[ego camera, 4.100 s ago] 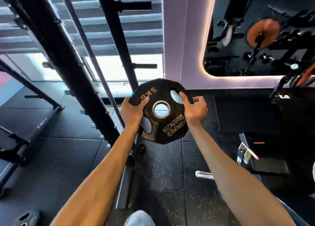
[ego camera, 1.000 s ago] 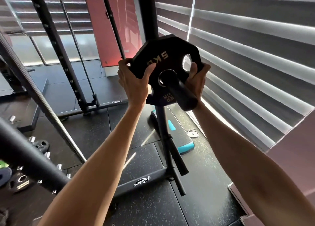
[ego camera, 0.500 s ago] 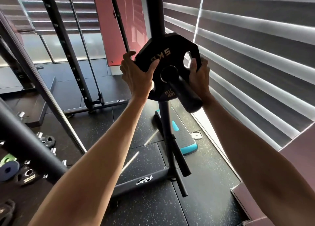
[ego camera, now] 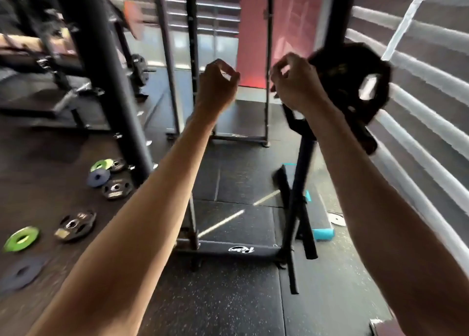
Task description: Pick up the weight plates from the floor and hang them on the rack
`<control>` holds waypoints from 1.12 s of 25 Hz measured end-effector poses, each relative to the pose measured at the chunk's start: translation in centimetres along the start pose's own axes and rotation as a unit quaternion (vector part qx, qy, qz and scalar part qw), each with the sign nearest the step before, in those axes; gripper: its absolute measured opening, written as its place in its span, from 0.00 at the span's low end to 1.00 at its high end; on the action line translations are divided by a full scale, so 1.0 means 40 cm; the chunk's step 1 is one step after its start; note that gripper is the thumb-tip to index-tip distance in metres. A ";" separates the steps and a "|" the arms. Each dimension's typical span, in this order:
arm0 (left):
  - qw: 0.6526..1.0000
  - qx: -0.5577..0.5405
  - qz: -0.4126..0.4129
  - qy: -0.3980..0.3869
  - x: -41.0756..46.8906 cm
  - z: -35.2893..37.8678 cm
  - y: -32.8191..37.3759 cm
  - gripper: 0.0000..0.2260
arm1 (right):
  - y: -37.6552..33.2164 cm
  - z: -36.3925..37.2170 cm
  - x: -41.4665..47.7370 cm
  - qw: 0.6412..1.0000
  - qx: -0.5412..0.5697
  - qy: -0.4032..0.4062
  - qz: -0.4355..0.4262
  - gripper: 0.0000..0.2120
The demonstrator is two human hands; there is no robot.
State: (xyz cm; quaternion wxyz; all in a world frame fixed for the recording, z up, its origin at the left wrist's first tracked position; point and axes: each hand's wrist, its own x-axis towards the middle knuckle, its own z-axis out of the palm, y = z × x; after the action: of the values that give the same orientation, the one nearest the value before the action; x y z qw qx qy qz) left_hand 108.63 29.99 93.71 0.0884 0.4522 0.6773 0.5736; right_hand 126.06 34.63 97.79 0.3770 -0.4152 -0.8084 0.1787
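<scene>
We have let go: the plate [ego camera: 355,82] now hangs on the rack [ego camera: 299,183], our hands [ego camera: 218,87] loosely curled and empty; floor plates [ego camera: 76,225] remain.

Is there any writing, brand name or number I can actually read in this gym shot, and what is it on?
Rack base bar: a white script logo, too blurred to spell out.
Hung black plate: faint markings, blurred, unreadable.
Black plates on the floor: pale lettering, too small and blurred.
Nothing else carries text.
</scene>
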 end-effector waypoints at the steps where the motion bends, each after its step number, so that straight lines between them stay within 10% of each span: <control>1: 0.999 0.018 -0.026 0.019 -0.009 -0.072 -0.060 0.05 | -0.033 0.081 -0.007 0.999 0.013 -0.042 0.002 0.10; 14: 0.866 0.214 -0.431 0.138 -0.534 -0.992 -0.792 0.11 | -0.682 1.113 -0.517 0.788 0.000 -0.591 -0.172 0.11; 28: 0.773 0.124 -0.597 0.176 -0.766 -1.326 -1.222 0.12 | -0.927 1.678 -0.823 0.639 -0.103 -0.728 -0.226 0.15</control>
State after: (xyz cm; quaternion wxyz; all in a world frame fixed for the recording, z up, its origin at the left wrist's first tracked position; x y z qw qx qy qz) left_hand 67.43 -25.58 56.89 0.2360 -0.1448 0.8800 0.3859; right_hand 67.52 -12.19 61.18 -0.3499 0.0086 -0.9035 0.2475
